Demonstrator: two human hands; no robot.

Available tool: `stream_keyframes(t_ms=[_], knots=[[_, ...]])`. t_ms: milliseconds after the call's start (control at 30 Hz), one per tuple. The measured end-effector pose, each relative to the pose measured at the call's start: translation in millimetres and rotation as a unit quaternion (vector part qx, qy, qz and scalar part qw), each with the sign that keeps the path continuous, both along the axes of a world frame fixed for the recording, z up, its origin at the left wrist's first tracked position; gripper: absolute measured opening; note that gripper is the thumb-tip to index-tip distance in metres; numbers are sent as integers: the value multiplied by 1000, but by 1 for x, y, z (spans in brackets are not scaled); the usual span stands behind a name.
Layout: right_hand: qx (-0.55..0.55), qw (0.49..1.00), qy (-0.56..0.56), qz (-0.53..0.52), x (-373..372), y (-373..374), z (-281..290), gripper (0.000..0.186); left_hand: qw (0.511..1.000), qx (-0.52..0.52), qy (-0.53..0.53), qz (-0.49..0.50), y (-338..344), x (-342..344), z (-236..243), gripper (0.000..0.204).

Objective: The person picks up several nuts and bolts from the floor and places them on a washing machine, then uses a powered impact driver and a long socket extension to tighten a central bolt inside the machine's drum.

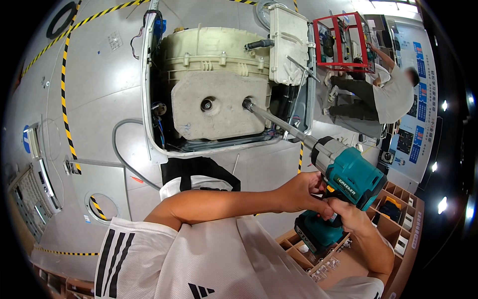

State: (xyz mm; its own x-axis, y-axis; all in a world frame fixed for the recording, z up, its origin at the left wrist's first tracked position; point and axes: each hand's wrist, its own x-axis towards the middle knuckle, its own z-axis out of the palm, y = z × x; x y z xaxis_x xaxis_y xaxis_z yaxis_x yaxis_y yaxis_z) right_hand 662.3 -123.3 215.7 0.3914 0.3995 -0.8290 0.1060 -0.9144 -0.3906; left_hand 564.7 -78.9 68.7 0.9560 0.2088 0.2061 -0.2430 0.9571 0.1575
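Note:
A teal and black cordless impact wrench [352,173] is in both my hands, its battery hanging low. My right hand [350,215] is wrapped round the handle. Fingers of my left hand [304,193] close on the same grip from the left, just below the tool's body. From its nose a long metal extension bar [279,121] runs up and left. The bar's far end sits in the right hole of a grey concrete counterweight [226,117], so its tip is hidden. Another round hole [207,104] in the block shows a bolt or nut inside. Behind it is a cream washing machine tub [214,47].
An open metal cabinet [147,89] surrounds the tub, with wires and a grey hose [115,144] at its left. A wooden compartment box [406,219] stands at right. A person [391,97] crouches beside a red-framed cart [343,42]. A flat panel [102,187] lies at left.

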Motion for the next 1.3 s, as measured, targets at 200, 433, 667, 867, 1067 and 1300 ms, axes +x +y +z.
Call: stream_keyframes(t_ms=[200, 433, 667, 867, 1067, 1300], knots=[[-1, 1000, 3, -20, -1, 3, 1, 16, 1000, 6, 5, -6, -2, 4, -2, 54], [-35, 998, -8, -56, 2, 3, 3, 20, 1000, -1, 9, -9, 0, 5, -1, 57], [76, 994, 0, 74, 11, 2, 2, 25, 999, 11, 32, 16, 6, 0, 5, 30], [10, 997, -4, 77, 16, 4, 4, 25, 1000, 9, 12, 21, 9, 1, 6, 34], [18, 998, -18, 51, 18, 2, 5, 18, 999, 24, 24, 28, 6, 6, 5, 44], [23, 1000, 8, 18, 20, 2, 2, 14, 999, 14, 13, 41, 3, 10, 5, 52]])
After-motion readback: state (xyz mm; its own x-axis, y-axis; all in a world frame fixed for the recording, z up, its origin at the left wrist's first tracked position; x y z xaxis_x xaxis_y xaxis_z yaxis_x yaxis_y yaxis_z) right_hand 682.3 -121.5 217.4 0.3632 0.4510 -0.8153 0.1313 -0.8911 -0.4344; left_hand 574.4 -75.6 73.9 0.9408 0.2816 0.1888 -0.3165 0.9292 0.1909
